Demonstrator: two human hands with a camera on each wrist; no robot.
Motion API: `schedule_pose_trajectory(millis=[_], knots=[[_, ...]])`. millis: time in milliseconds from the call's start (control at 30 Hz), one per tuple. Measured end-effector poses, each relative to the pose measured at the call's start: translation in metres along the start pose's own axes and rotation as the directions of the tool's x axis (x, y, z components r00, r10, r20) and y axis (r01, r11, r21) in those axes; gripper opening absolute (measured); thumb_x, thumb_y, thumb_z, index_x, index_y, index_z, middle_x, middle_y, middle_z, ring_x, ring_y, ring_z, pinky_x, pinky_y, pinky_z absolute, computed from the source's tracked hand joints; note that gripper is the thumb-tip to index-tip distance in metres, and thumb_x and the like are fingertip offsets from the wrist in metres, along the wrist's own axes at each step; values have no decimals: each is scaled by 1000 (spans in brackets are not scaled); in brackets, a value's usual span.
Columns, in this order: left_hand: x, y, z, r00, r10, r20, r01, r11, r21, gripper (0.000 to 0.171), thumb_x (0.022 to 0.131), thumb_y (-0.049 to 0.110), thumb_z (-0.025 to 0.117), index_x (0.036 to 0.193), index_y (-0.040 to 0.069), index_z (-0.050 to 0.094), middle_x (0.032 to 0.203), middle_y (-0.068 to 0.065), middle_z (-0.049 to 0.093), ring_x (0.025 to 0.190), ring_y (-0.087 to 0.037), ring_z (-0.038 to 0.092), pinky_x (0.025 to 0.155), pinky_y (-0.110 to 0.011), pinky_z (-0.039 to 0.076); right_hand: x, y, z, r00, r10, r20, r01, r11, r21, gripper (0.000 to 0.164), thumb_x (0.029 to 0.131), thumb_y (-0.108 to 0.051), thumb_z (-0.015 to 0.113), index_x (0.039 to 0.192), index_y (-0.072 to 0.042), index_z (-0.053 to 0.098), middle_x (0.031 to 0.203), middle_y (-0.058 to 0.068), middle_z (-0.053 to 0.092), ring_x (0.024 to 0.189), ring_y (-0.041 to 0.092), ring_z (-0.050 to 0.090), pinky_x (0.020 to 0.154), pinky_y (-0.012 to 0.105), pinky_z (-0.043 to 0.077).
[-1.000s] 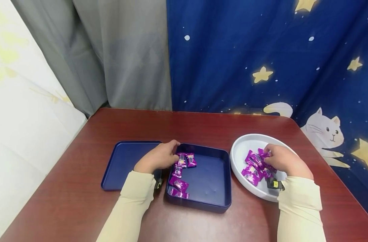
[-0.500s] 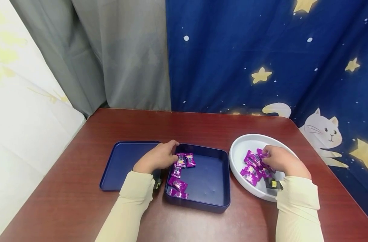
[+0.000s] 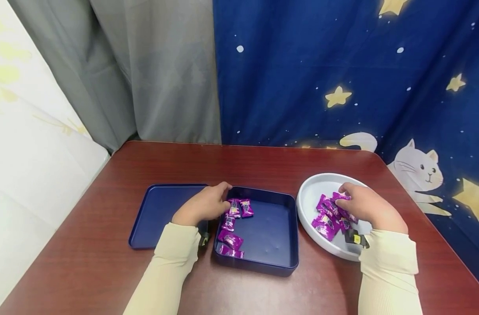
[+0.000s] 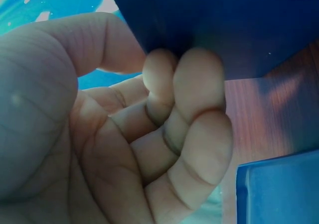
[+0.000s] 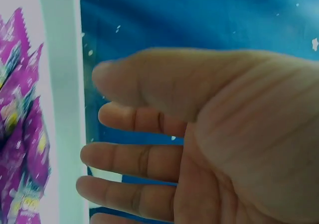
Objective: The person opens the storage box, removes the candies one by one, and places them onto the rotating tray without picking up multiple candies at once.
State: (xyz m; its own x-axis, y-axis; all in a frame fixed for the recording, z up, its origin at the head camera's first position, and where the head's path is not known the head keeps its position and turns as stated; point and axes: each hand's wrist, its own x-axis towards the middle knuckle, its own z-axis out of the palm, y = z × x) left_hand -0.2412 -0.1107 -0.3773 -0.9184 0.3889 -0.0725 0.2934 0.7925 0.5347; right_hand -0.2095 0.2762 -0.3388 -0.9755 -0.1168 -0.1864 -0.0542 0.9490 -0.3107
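Note:
My left hand (image 3: pixel 205 204) grips the left wall of a dark blue box (image 3: pixel 271 234) near its far corner. In the left wrist view, the thumb and curled fingers (image 4: pixel 199 82) meet at the box wall. Several purple wrapped candies (image 3: pixel 230 240) lie along the box's left side. Over a round white tray (image 3: pixel 313 184) on the right is my right hand (image 3: pixel 367 203), above a pile of similar candies (image 3: pixel 326 217). The right wrist view shows its fingers (image 5: pixel 144 162) extended and the thumb apart from them, with nothing between.
A flat dark blue lid (image 3: pixel 162 210) lies left of the box, partly behind my left hand. All stand on a reddish-brown table (image 3: pixel 259 166). Grey (image 3: pixel 172 70) and blue star-printed curtains (image 3: pixel 286 78) hang behind it. A small black device (image 3: pixel 354 237) sits at my right wrist.
My right hand's thumb and fingers have spread a little apart over the candies in the tray. The left hand keeps its grip on the box; the whole view has drifted slightly.

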Motion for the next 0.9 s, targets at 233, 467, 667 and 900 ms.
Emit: schedule_pose_trajectory(millis=[233,467,667,900], knots=[[0,1,0,1000,-3,-1,3,1000,4,48,87,20,60,131,8,47,99,-7,60,83,-19,54,80,-42,50,-2,-30,1,989,-123,-83,117,990,-77,49,85,-31,64,122,0,55,113,25,62,102,40,56,86,60,46],[0,0,0,1000,-2,-6,2,1000,9,47,87,19,59,131,8,47,97,-6,60,82,-19,53,78,-40,50,-2,-67,6,947,-288,-140,278,957,-86,42,85,-23,63,119,0,57,112,21,63,103,36,57,92,57,44],[0,0,0,1000,-7,-2,7,1000,4,48,87,19,60,132,8,47,100,-7,60,82,-19,54,79,-41,51,6,-99,17,930,-353,-104,344,934,-94,41,85,-22,64,119,-1,57,112,18,63,103,31,57,94,52,44],[0,0,1,1000,-2,-3,2,1000,1,48,87,20,60,131,8,47,99,-7,60,82,-19,54,80,-42,50,17,-130,34,910,-412,-41,403,905,-138,39,83,-22,67,116,-3,59,109,14,64,100,26,57,93,46,46]])
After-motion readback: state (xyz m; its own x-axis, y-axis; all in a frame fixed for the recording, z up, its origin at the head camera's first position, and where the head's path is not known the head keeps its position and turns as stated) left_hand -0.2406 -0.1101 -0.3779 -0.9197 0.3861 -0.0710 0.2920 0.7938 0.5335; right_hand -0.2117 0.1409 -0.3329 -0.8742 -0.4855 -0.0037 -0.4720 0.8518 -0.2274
